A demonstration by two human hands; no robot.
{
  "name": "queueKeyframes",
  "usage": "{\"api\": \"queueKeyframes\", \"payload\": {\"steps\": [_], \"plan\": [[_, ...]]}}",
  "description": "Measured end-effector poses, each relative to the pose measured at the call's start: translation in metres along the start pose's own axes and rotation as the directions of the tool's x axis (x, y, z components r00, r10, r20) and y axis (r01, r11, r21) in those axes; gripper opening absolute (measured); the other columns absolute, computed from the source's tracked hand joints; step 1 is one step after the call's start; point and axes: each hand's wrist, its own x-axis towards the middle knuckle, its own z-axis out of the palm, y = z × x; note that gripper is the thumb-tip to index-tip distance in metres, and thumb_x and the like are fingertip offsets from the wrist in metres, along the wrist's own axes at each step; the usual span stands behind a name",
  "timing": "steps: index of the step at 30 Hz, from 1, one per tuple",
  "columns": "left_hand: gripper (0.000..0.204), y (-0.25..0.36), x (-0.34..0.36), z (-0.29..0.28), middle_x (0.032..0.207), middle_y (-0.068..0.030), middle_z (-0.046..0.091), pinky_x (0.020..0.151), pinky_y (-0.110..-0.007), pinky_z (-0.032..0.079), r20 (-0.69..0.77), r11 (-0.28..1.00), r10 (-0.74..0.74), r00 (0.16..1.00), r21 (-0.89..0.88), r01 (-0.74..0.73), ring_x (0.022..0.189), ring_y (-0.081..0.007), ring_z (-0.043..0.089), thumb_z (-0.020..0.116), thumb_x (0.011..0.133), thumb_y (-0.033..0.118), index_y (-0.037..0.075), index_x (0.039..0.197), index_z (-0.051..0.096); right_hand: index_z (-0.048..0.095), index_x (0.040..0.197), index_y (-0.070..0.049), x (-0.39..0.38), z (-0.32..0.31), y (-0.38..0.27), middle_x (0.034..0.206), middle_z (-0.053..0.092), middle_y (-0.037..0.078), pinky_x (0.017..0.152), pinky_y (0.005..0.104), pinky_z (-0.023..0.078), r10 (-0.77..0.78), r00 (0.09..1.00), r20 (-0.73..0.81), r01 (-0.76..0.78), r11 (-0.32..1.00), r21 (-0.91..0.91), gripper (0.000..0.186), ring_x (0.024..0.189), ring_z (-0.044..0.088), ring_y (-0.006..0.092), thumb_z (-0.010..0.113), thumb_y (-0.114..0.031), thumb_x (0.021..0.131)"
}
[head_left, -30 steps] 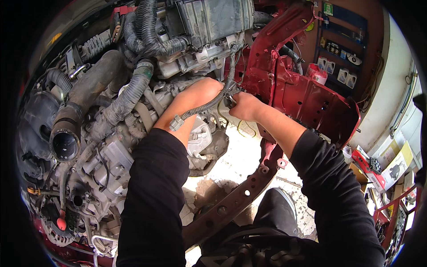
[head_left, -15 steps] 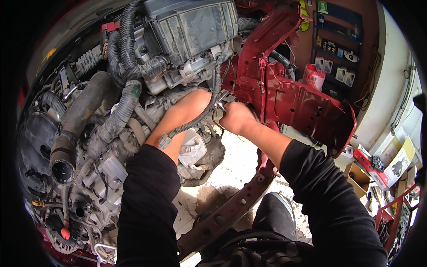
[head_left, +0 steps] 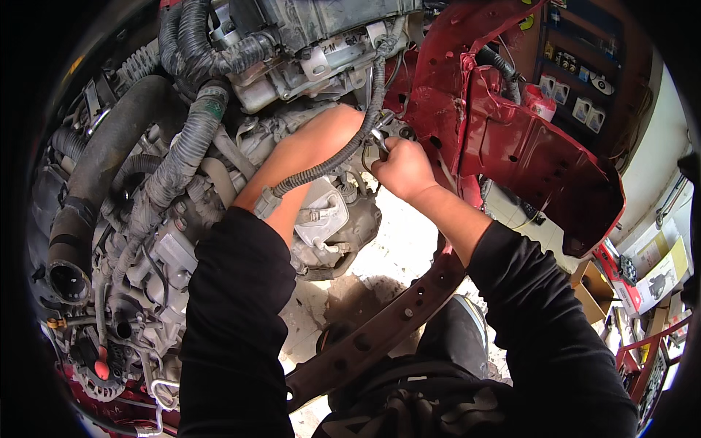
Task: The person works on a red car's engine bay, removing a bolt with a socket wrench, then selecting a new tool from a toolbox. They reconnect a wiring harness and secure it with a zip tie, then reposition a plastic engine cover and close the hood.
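My right hand (head_left: pixel 406 166) is closed around a shiny metal hand tool (head_left: pixel 379 140), its exact kind too small to make out. The tool's end reaches in beside a grey corrugated wiring conduit (head_left: pixel 374 102) at the engine's right side. My left hand (head_left: pixel 337 123) reaches in among the engine parts from the left; the conduit crosses in front of it and its fingers are hidden. A loose connector (head_left: pixel 267 203) at the conduit's end lies against my left forearm. Below the hands sits a metal housing (head_left: pixel 325 215) with a light-coloured bracket.
A dark red body panel (head_left: pixel 544 150) stands right of my right hand. The curved dark red crossmember (head_left: pixel 387 314) runs below, past my leg. A black ribbed box (head_left: pixel 314 22) overhangs the far side. Thick hoses (head_left: pixel 135 120) crowd the left. Shelves and a cardboard box (head_left: pixel 593 290) are at right.
The view has shifted, so the black box and engine sit higher in the picture. My right hand keeps its grip on the tool, and both hands stay at nearly the same spot on the engine.
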Motion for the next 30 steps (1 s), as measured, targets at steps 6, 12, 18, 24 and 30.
{"api": "queueKeyframes", "payload": {"steps": [6, 12, 18, 24, 30], "plan": [[0.023, -0.015, 0.006, 0.016, 0.084, -0.0293, 0.07, 0.074, -0.056, 0.055, -0.088, 0.998, 0.036, 0.995, 0.063, -0.031, 0.087, -0.0507, 0.072, 0.073, 0.102, 0.019, -0.003, 0.095, 0.071, 0.064, 0.079, 0.001, 0.002, 0.029, 0.019, 0.07, 0.066, 0.018, 0.068, 0.0433, 0.055, 0.002, 0.993, -0.122, 0.021, 0.983, 0.185, 0.018, 0.064, 0.062, 0.0289, 0.078, -0.01, 0.081], [0.026, -0.017, 0.005, 0.016, 0.086, -0.0288, 0.071, 0.074, -0.057, 0.054, -0.094, 1.0, 0.006, 0.996, 0.003, -0.006, 0.087, -0.0518, 0.071, 0.076, 0.1, 0.023, -0.002, 0.1, 0.071, 0.061, 0.077, -0.001, 0.006, 0.04, 0.03, 0.069, 0.062, 0.01, 0.064, 0.0389, 0.052, -0.011, 0.991, -0.135, 0.041, 0.974, 0.223, 0.018, 0.064, 0.056, 0.0173, 0.077, -0.008, 0.082], [0.025, -0.01, 0.007, 0.008, 0.094, -0.0296, 0.074, 0.081, -0.056, 0.056, 0.018, 0.983, -0.132, 0.991, -0.126, 0.133, 0.095, -0.0504, 0.074, 0.074, 0.102, 0.024, -0.001, 0.104, 0.075, 0.073, 0.096, 0.003, 0.005, -0.022, -0.012, 0.09, 0.077, 0.025, 0.086, 0.0498, 0.06, -0.053, 0.987, 0.155, 0.07, 0.992, -0.106, 0.029, 0.088, 0.076, 0.041, 0.076, -0.025, 0.087], [0.027, -0.012, 0.007, 0.008, 0.1, -0.0294, 0.075, 0.083, -0.055, 0.057, 0.023, 0.999, -0.042, 0.999, -0.028, 0.043, 0.099, -0.0492, 0.074, 0.072, 0.105, 0.025, -0.001, 0.109, 0.076, 0.079, 0.106, 0.008, 0.033, -0.084, -0.077, 0.111, 0.078, 0.034, 0.098, 0.0512, 0.062, -0.014, 0.904, 0.427, 0.221, 0.87, -0.44, 0.036, 0.111, 0.077, 0.046, 0.072, -0.022, 0.087], [0.032, -0.002, 0.003, 0.003, 0.097, -0.0292, 0.075, 0.082, -0.056, 0.057, -0.002, 0.999, -0.02, 1.0, 0.028, 0.02, 0.097, -0.0495, 0.074, 0.072, 0.106, 0.029, -0.003, 0.106, 0.074, 0.079, 0.109, 0.006, 0.034, -0.045, -0.043, 0.115, 0.079, 0.031, 0.1, 0.0489, 0.061, 0.129, 0.897, 0.423, 0.091, 0.882, -0.462, 0.035, 0.113, 0.077, 0.0445, 0.072, -0.017, 0.084]]}}
